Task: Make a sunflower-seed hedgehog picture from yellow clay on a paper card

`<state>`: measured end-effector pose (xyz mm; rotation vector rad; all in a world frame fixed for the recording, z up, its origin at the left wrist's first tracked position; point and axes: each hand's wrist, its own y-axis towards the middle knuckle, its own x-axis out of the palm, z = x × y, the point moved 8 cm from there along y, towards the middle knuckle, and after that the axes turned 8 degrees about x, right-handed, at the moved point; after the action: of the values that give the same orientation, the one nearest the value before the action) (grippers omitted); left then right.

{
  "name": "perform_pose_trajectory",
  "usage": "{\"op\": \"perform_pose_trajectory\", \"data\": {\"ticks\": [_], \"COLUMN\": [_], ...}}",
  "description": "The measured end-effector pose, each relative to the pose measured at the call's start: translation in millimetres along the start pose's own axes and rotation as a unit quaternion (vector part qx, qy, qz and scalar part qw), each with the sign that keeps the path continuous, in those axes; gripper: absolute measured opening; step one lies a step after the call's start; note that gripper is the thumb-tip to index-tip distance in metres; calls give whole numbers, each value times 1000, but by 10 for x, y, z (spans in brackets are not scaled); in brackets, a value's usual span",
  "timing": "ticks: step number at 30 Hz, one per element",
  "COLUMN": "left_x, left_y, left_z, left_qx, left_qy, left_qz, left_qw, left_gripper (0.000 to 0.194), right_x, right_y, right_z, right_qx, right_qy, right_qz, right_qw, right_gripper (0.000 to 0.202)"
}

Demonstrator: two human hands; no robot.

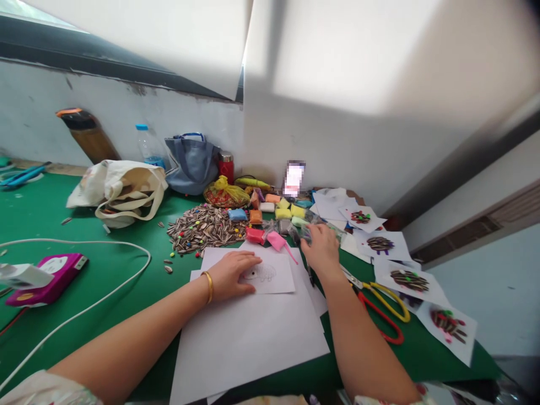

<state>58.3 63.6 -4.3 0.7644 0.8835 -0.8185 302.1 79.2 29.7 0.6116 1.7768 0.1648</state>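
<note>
My left hand (237, 274) lies flat with fingers stretched out on a small white sheet (280, 284). A faint drawing (264, 273) of a small animal with a dark eye shows beside its fingertips. Beneath lies a larger stack of white paper (248, 343). My right hand (323, 247) is over the clay packets at the back, thumb and forefinger apart, beside a grey packet (287, 227) and a pale green packet (300, 221). Its other fingers are partly hidden. A pink clay packet (277, 241) and a red packet (255, 235) lie between the hands.
Striped sunflower seeds (206, 228) are heaped at the left. Yellow-and-red-handled scissors (382, 306) lie beside my right forearm. Seed-decorated sheets (409, 280) line the right edge. A cloth bag (122, 188), blue bag (192, 163) and phone (294, 179) stand behind; a white cable (143, 264) crosses the left.
</note>
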Motion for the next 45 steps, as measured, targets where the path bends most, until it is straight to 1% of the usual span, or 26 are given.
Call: {"op": "perform_pose_trajectory", "data": {"ticks": [2,3,5,8,10,12,17,23,27,30,34,36,38,40,42,43,45], "left_x": [6,9,13,12,13,13,-2,-19,-2,11,-5,-23,-60,-106,-104,-60,72], "left_y": [13,21,36,47,49,50,57,78,113,137,139,127,102,58,-10,-53,-158], "left_z": [4,6,6,2,4,8,26,30,-13,-24,17,38,63,142,338,489,807], "left_qx": [4,6,9,9,10,10,4,12,24,32,42,47,48,55,85,118,173], "left_qy": [-2,-3,-3,0,0,0,6,0,-5,-5,1,8,23,47,67,65,32], "left_qz": [-5,-8,-12,-12,-12,-14,-21,-20,-20,-21,-16,-13,2,31,47,35,-10], "left_qw": [1000,1000,1000,1000,1000,1000,1000,1000,999,999,999,999,999,997,993,990,984], "left_gripper": [75,75,75,75,76,76,73,71,72,73,69,67,64,58,49,46,49], "right_x": [60,112,228,371,440,477,475,486,500,501,494,462,391,300,218,186,144], "right_y": [-63,-101,-174,-253,-286,-301,-291,-288,-274,-263,-267,-263,-238,-188,-124,-92,-39], "right_z": [-226,-335,-493,-600,-615,-610,-576,-564,-526,-495,-493,-506,-521,-524,-513,-508,-505], "right_qx": [-55,-80,-103,-103,-100,-99,-92,-89,-87,-85,-76,-73,-75,-79,-82,-84,-85], "right_qy": [43,59,65,40,22,11,4,-6,-8,-9,-13,-6,9,22,25,23,16], "right_qz": [-39,-67,-115,-147,-160,-166,-154,-151,-158,-154,-161,-166,-165,-159,-153,-150,-144], "right_qw": [997,993,986,983,982,981,984,984,984,984,984,983,983,984,984,985,986], "right_gripper": [28,27,32,51,58,56,46,47,47,48,50,53,51,43,35,32,29]}}
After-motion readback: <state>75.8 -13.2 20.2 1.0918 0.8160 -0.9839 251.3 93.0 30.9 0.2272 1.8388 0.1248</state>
